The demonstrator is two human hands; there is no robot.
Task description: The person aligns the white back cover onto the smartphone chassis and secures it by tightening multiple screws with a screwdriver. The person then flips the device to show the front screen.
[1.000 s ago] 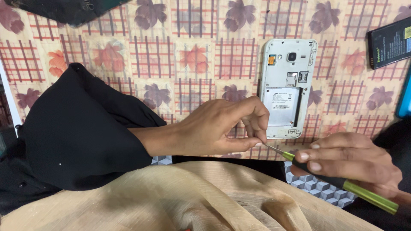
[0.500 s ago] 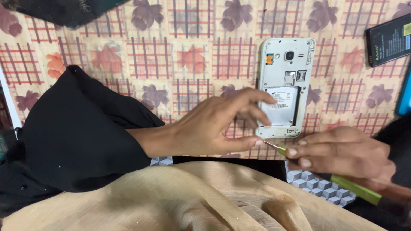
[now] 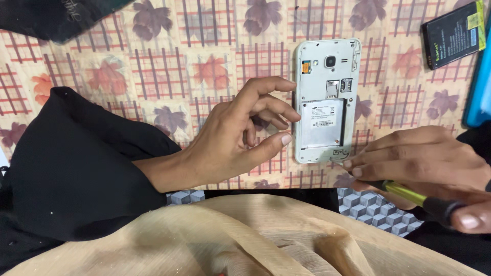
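A flat black rectangular battery with a yellow strip point(image 3: 454, 33) lies on the patterned tablecloth with red checks and flowers point(image 3: 153, 66), at its far right corner. Just below the battery, a bright blue flat object point(image 3: 480, 92) reaches the edge. A dark cloth point(image 3: 56, 18) covers the tablecloth's far left corner. A beige sheer fabric point(image 3: 245, 237) lies at its near side.

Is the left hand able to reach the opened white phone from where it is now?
Probably yes. The left hand hovers open just beside the phone, fingers pointing at its edge, and nothing lies between them. The right hand with the screwdriver is at the bottom corner only.
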